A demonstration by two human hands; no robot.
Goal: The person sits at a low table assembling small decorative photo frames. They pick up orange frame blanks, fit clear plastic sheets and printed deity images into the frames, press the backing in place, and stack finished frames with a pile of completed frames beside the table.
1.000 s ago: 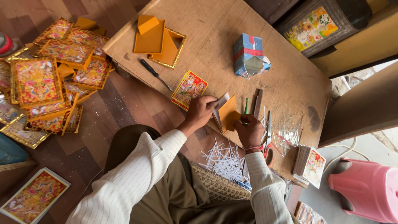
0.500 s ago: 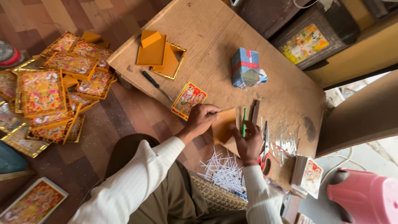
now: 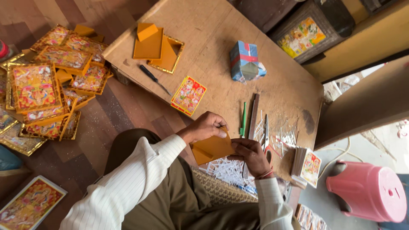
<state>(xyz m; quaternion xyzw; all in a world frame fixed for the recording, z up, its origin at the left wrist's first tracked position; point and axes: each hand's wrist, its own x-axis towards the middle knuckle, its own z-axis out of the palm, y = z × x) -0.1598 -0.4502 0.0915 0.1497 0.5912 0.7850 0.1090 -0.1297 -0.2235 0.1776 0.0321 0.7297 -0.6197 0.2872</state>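
Worn wooden counter [image 3: 221,25]: fills the upper centre of the frame.
Heap of gold-edged printed picture frames [image 3: 47,89]: on the floor, upper left.
Pink plastic stool [image 3: 366,198]: lower right corner.
Orange backing boards with a gold-rimmed tray [image 3: 155,44]: counter, upper left of centre.
Blue wrapped packet [image 3: 245,61]: counter, upper centre.
Orange rectangular card [image 3: 211,149]: at the counter's near edge, centre frame, gripped on both sides.
Left hand [image 3: 206,127]: clasping the card's upper edge.
Right hand [image 3: 251,153]: pinching the card's right end.
Small printed picture card [image 3: 188,95]: counter, just above the left hand.
Black-handled screwdriver [image 3: 153,79]: left of it.
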